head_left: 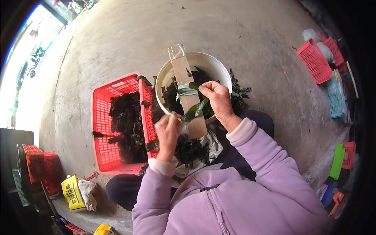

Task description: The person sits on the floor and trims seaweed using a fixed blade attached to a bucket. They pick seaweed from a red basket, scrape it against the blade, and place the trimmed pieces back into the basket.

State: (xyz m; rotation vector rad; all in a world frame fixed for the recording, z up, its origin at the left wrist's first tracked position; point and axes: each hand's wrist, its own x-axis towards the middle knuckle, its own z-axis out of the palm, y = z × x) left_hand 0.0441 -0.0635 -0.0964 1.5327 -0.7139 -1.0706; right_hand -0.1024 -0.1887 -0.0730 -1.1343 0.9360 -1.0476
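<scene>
My right hand (219, 98) pinches a glossy dark green seaweed strip (196, 111) above a wooden board (182, 72). One end sticks out past my thumb, while the rest hangs down over the board toward my left hand. My left hand (167, 129), slightly blurred, is closed beside the strip's lower end; its fingertips hide whatever they hold. The board lies across a round whitish tub (213, 60), with pale green ties wrapped around its middle. Inside the tub, dark seaweed (170, 96) shows on both sides of the board.
Left of the tub stands a red plastic basket (102, 125) heaped with dark seaweed (127, 129). More seaweed (239, 94) lies right of the tub and on white sacking (214, 147) before me. Crates (315, 62) line the right edge; a yellow bag (73, 192) sits lower left.
</scene>
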